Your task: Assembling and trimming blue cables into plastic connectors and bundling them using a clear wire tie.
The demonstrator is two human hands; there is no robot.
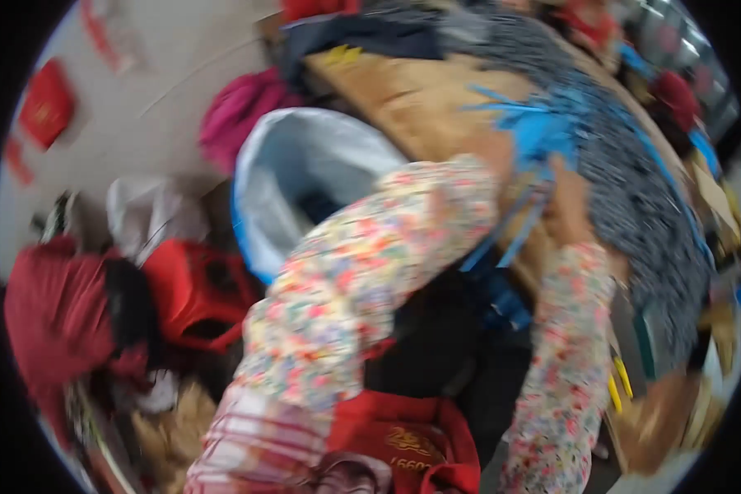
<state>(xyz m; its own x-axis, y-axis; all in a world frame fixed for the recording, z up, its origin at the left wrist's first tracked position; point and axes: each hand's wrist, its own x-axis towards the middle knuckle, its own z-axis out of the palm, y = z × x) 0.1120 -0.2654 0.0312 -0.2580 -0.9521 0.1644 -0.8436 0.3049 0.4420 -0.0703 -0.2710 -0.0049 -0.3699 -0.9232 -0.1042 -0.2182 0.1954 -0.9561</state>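
Note:
A bunch of bright blue strips (543,132), blurred by motion, lies over the edge of a heap of grey-blue fabric pieces (634,206). My left hand (492,155) is at its left side, with the fingers closed against it. On the near side, my right hand (570,204) pinches the strips, and loose blue ends hang down between the two hands. Beneath them is brown cardboard (420,90). Both forearms wear floral sleeves. Blur hides the exact finger positions.
Left of my arms stands a white-lined blue bin (259,156) with something dark inside. A red plastic stool (193,288), a maroon cloth (62,313) and a magenta cloth (243,111) are nearby. Yellow-handled scissors (619,383) lie at right. A red printed cloth (403,436) is below.

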